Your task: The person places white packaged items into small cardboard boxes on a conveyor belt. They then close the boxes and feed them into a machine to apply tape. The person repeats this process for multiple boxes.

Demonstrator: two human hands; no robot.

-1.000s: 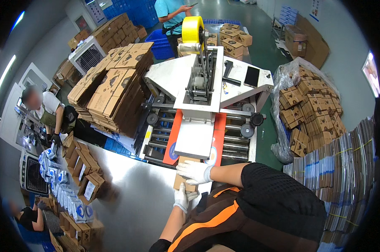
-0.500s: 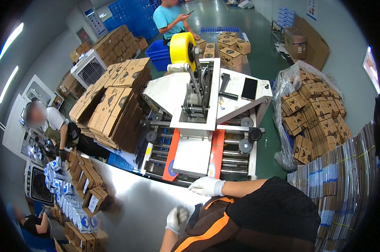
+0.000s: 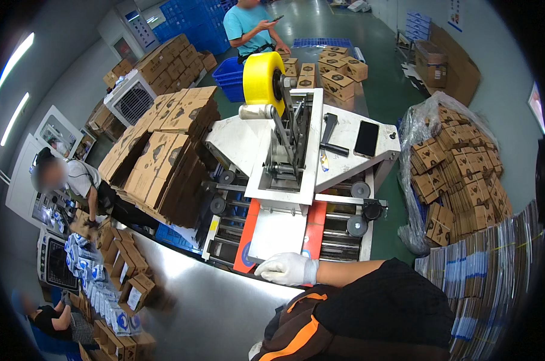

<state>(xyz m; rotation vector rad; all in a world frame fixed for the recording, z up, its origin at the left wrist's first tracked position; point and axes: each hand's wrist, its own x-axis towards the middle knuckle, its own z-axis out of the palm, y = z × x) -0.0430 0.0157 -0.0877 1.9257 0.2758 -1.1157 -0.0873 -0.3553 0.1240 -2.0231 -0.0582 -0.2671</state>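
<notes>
My right hand (image 3: 286, 269), in a white glove, rests at the near end of a carton sealing machine's white center plate (image 3: 278, 234). Its fingers point left, loosely bent and lying flat, with nothing visible in them. Orange-red belts (image 3: 316, 231) run along both sides of the plate. Above stands the machine's white frame (image 3: 233, 141) with a big yellow tape roll (image 3: 259, 78). Only a bit of my gloved left hand (image 3: 255, 349) shows at the lower edge, beside my dark apron; its fingers are hidden.
A steel table (image 3: 206, 301) lies before me. Flattened cartons (image 3: 158, 156) are stacked left of the machine; open boxes (image 3: 128, 265) and white-blue pouches (image 3: 95, 274) stand further left. A phone (image 3: 366, 138) and tape dispenser-like black tool (image 3: 331, 135) lie on the machine. Co-workers stand left and beyond.
My right hand has shifted slightly left onto the plate's near end. My left hand has dropped back toward my body, almost out of view. The view has shifted slightly.
</notes>
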